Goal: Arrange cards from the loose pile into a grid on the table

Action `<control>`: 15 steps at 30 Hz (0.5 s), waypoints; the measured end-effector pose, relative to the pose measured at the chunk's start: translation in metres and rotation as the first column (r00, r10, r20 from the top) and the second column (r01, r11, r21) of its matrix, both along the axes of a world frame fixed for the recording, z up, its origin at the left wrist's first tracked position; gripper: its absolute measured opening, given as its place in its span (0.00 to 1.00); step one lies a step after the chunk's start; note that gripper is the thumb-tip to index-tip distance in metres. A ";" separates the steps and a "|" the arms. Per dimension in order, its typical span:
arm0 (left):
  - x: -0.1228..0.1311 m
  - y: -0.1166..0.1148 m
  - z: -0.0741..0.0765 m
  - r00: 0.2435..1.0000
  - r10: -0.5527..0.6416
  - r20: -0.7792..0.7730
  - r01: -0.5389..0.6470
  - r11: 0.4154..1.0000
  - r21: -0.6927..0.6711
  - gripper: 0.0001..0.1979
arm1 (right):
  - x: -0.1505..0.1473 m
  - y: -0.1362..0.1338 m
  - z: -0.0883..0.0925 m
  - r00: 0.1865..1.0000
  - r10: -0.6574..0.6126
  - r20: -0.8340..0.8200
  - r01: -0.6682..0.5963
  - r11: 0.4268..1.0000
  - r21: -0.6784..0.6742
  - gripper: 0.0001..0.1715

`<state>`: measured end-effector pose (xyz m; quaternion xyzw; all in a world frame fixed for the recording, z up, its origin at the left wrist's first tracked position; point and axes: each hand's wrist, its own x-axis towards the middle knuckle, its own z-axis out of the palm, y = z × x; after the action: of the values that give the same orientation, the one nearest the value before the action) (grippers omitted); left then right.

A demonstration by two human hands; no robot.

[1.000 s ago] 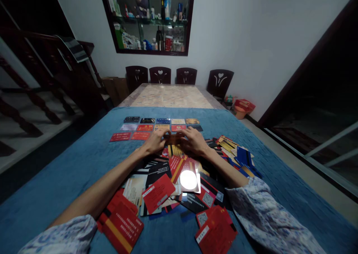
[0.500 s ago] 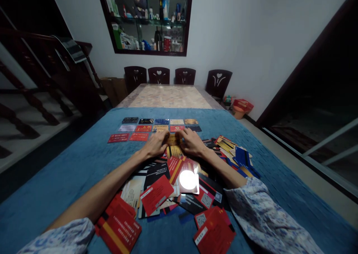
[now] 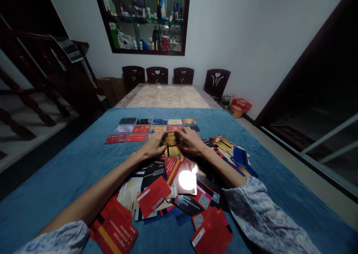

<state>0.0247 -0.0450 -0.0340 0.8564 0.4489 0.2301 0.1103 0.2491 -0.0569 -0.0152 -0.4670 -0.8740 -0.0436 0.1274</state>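
My left hand (image 3: 153, 146) and my right hand (image 3: 190, 142) meet over a gold card (image 3: 170, 139), fingertips pinched on its two ends just above the blue cloth (image 3: 69, 164). The card sits level with the third row of laid-out cards (image 3: 156, 124), to the right of the two red cards (image 3: 125, 138). A loose heap of red, black and gold cards (image 3: 167, 187) lies under and between my forearms. More cards, blue and gold, are spread to the right of my right wrist (image 3: 233, 153).
Beyond the cloth the bare marble tabletop (image 3: 167, 96) runs to four dark chairs (image 3: 173, 76) at the wall. A glass cabinet (image 3: 145, 19) hangs above them. Stair rails (image 3: 47, 75) stand left, a red basket (image 3: 240, 105) on the floor right.
Both hands have lowered the gold card slightly toward the cloth, next to the red cards in the near row. The view has drifted a little.
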 end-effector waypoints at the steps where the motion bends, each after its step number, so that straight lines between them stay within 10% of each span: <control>1: 0.000 0.000 0.000 1.000 0.001 -0.010 -0.001 1.000 -0.003 0.24 | 0.000 0.001 0.000 1.000 -0.002 0.009 0.002 1.000 -0.006 0.27; 15: 0.017 0.015 0.024 0.971 0.001 -0.240 0.001 1.000 0.007 0.25 | 0.020 0.021 0.016 0.993 -0.002 0.120 0.009 0.998 -0.063 0.32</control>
<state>0.0419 -0.0299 -0.0100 0.8784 0.4579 0.1265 0.0520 0.2695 -0.0358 0.0008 -0.4697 -0.8797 -0.0443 0.0599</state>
